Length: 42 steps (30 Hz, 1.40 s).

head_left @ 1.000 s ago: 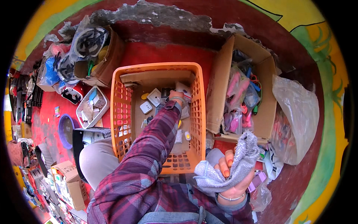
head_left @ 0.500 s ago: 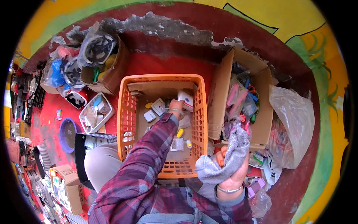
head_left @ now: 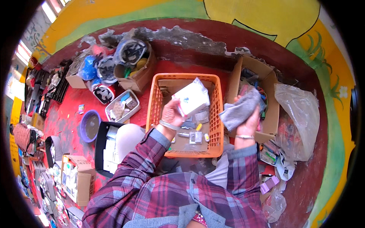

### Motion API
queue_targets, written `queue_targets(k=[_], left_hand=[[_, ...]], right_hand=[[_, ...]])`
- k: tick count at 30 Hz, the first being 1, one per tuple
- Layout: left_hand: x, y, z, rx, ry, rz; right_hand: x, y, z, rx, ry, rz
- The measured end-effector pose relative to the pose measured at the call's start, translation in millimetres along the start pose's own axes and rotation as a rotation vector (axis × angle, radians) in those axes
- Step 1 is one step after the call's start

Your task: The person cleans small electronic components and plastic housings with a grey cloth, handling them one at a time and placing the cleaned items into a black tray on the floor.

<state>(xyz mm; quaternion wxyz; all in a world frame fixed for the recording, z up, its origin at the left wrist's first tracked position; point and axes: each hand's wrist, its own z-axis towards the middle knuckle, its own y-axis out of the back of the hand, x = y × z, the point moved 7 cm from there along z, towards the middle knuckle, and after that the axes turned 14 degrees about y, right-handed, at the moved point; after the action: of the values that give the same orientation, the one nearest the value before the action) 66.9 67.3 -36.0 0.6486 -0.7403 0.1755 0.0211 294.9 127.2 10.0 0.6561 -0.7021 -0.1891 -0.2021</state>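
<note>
Your left grip [head_left: 172,114] grasps a white packet [head_left: 193,97] above the orange basket [head_left: 186,75], hiding part of its inside. Your right grip [head_left: 249,124] clenches a grey cloth [head_left: 241,110] that partly covers the cardboard box [head_left: 235,79]; beyond lies a plastic bag [head_left: 301,114]. Leftward sits a purple basin [head_left: 81,128].

Our left forearm [head_left: 143,150] slants forward and inward, the left hand [head_left: 172,114] closed in a grip; our right forearm [head_left: 243,163] points nearly straight ahead, and the right hand [head_left: 251,123], well apart from the left, grips too.
</note>
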Motion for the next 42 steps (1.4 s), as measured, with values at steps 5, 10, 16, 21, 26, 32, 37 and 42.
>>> queue_targets(k=[5,10,16,21,26,32,37,42], left_hand=[[-1.2,-20.2,-39.7,-0.109,0.016,0.033],[-51.8,-40.5,-64.8,-0.107,-0.052,0.157],[-100.2,-52.9,-49.8,-0.064,-0.189,0.111],[-96.4,-53.0,-33.6,0.098,-0.141,-0.087],[-94.5,-50.1,-26.4,0.073,-0.163,-0.008],[-90.7,-54.5,-23.6,0.043,-0.156,0.121],[-84.2,-58.7,-18.1,0.104,-0.071,0.173],[-73.4,-61.6,-9.5,0.121,-0.023,0.219]], right_hand=[[-65.4,4.0,-0.7,0.042,-0.199,-0.020],[-45.4,-37.9,-7.2,0.237,0.136,-0.499],[-13.1,-117.3,6.6,0.544,0.277,-0.557],[-56.5,-89.8,45.7,0.448,0.182,-0.764],[-88.2,-87.3,29.8,0.588,-0.124,0.353],[-87.0,-77.6,39.3,0.474,-0.077,0.371],[-76.4,-67.9,40.9,0.355,0.033,0.146],[-93.6,-67.1,26.9,0.413,-0.090,0.223]])
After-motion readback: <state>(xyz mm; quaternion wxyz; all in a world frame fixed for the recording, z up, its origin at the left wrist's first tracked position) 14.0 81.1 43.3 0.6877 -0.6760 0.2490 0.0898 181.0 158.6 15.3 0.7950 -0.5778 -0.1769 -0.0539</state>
